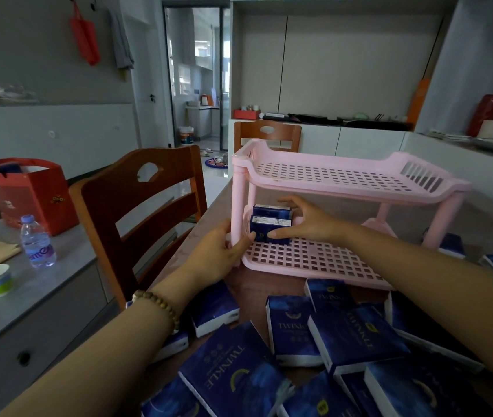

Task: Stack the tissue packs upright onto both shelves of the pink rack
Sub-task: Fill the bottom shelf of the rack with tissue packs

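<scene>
- Tissue packs (270,225): two upright at the pink rack's (329,176) lower left; we judge loading barely begun.
- Right hand (308,221) pinches them; left hand (218,254) grips the rack's near post.
- Next: fetch a loose pack (356,335).

A bracelet of round, light-brown wooden beads (161,307) circles the left wrist, just behind the left hand (215,254). Both forearms are bare along all their visible length.

Dim room, doorway daylight, fisheye-warped edges
</scene>
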A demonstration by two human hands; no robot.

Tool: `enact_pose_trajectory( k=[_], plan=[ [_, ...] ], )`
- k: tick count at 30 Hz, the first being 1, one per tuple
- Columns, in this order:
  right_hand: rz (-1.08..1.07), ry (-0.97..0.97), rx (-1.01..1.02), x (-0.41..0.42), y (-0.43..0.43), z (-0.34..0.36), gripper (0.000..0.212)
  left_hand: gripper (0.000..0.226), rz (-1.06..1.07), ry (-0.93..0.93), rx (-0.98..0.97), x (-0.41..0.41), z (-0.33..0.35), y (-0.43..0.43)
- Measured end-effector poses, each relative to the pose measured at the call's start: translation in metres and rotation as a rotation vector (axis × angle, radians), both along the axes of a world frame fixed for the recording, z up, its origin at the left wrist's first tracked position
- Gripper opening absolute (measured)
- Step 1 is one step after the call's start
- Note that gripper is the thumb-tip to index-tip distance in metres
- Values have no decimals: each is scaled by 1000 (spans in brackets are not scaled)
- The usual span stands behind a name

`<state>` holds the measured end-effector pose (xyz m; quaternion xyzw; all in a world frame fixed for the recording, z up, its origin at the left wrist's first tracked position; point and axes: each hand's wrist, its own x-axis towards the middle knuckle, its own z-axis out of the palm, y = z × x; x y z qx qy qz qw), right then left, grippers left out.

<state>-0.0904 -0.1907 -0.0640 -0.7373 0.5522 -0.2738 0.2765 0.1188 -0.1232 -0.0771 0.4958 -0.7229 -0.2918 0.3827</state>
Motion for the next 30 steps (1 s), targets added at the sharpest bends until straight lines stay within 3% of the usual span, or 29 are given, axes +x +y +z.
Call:
enact_pose_trajectory(
  k=[7,16,23,27,30],
  plan=[
    [-19,32,-37,0,3,0,79,48,-8,-17,6,1,-2,-3],
    [-92,223,-275,-5,24,8,37,48,-8,3,4,1,-2,-3],
    [-96,-210,-170,-4,34,8,19,49,5,-7,18,0,-1,-2],
    [-10,17,-267,-5,36,9,18,49,-3,2,20,0,-1,-2],
    [27,-97,-196,4,35,9,28,49,-5,0,27,1,-1,-2]
  ],
)
